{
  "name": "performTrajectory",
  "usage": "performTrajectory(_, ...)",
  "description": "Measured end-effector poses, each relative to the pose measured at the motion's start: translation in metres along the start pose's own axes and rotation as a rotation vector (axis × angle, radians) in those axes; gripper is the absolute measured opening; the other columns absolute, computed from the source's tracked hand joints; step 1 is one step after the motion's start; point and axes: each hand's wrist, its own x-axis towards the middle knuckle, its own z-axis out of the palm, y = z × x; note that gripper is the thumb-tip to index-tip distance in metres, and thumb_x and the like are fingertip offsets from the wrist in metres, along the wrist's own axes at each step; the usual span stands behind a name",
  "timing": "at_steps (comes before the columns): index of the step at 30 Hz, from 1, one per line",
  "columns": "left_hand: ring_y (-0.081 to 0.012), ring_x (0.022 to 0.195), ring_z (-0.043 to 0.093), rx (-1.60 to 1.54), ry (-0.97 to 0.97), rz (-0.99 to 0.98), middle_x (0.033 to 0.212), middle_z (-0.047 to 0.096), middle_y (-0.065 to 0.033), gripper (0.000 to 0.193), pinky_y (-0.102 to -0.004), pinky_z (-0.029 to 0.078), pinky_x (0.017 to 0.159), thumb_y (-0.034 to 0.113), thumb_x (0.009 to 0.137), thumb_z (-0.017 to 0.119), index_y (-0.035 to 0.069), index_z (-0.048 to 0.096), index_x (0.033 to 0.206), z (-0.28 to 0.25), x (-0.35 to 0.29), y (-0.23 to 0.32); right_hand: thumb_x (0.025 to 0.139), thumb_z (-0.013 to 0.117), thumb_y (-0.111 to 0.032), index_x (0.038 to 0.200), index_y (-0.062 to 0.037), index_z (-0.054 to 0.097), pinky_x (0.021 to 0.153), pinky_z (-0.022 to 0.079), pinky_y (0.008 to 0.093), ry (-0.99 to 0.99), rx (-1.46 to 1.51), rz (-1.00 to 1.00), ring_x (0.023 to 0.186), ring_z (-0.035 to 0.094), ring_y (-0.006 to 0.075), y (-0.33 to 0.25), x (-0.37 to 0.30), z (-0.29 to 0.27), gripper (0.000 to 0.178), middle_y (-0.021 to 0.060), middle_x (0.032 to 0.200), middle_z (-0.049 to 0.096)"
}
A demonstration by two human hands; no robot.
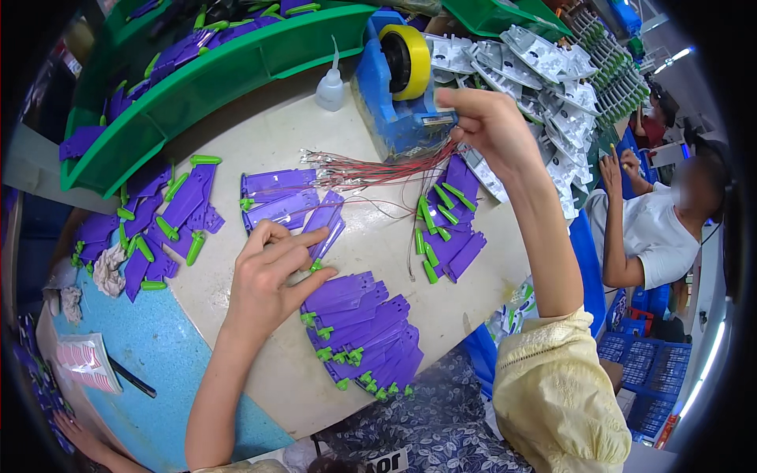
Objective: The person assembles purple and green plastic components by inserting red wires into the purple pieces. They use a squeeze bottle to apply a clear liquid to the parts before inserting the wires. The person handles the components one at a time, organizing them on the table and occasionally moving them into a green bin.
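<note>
My left hand (272, 272) has its thumb and index finger closed round a slim purple plastic piece (326, 214) with a green end, lying on the table. My right hand (497, 130) is raised at the cutting edge of a blue tape dispenser (386, 118) with a yellow roll of tape (415, 63). Its fingertips are pinched together; what lies between them is too small to make out. A bundle of thin red and black wires (386, 169) runs below the dispenser. More purple pieces (276, 185) lie beside my left hand, and a fanned stack (378, 331) is nearer to me.
Purple pieces with green caps lie in a left pile (185, 197) and a right pile (457, 252). Behind stand a green bin (236, 59), a small white squeeze bottle (330, 91) and heaped grey-white plastic housings (552, 87). A co-worker (654, 213) sits at right.
</note>
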Motion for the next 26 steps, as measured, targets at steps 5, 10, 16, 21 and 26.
performTrajectory(5,-0.0235,0.08,0.053,-0.031,0.029,-0.042,0.104,0.074,-0.0103,0.037,-0.0338,0.048,0.069,0.008,0.06,0.087,0.001,0.051,0.065,0.0,0.001,0.002,0.078,0.071,-0.02,0.066,-0.0007,0.066,0.049,0.031,0.0252,-0.028,-0.188,0.081,0.053,0.045,0.007,0.015,-0.022,0.008,0.023,-0.0008,0.057,0.051)
performTrajectory(10,-0.0272,0.095,0.062,-0.054,0.017,-0.095,0.108,0.072,-0.0104,0.047,-0.036,0.054,0.081,0.006,0.065,0.086,0.001,0.059,0.103,-0.005,-0.002,0.001,0.081,0.072,-0.013,0.068,-0.0027,0.065,0.044,0.024,0.0236,-0.217,-0.227,0.058,0.047,0.037,0.0039,0.015,-0.032,0.017,0.017,-0.0041,0.056,0.048)
performTrajectory(16,-0.0273,0.101,0.064,-0.05,0.028,-0.109,0.11,0.07,-0.0104,0.071,-0.0368,0.055,0.087,0.008,0.068,0.086,0.002,0.051,0.13,-0.001,-0.003,0.0,0.092,0.069,-0.017,0.114,-0.0044,0.074,0.05,0.037,0.0289,-0.606,-0.156,-0.197,0.058,0.05,0.0089,0.058,-0.087,0.088,0.026,0.0036,0.073,0.061)
performTrajectory(21,-0.0261,0.097,0.064,0.067,0.125,-0.089,0.107,0.068,-0.0113,0.042,-0.036,0.055,0.081,0.01,0.067,0.086,0.003,0.068,0.105,0.004,-0.018,0.004,0.09,0.067,-0.009,0.11,-0.0044,0.075,0.052,0.041,0.0343,-0.532,-0.472,-0.374,0.057,0.056,0.0174,0.071,-0.074,0.097,0.023,0.0126,0.071,0.063)
performTrajectory(26,-0.0255,0.094,0.063,0.154,0.105,-0.069,0.112,0.063,-0.0113,0.028,-0.0329,0.055,0.074,0.015,0.07,0.082,0.005,0.073,0.095,0.005,-0.016,0.005,0.09,0.066,-0.008,0.114,-0.0076,0.074,0.056,0.048,0.0357,-0.146,-0.555,-0.506,0.059,0.062,0.0195,0.063,-0.077,0.096,0.026,0.0152,0.078,0.067)
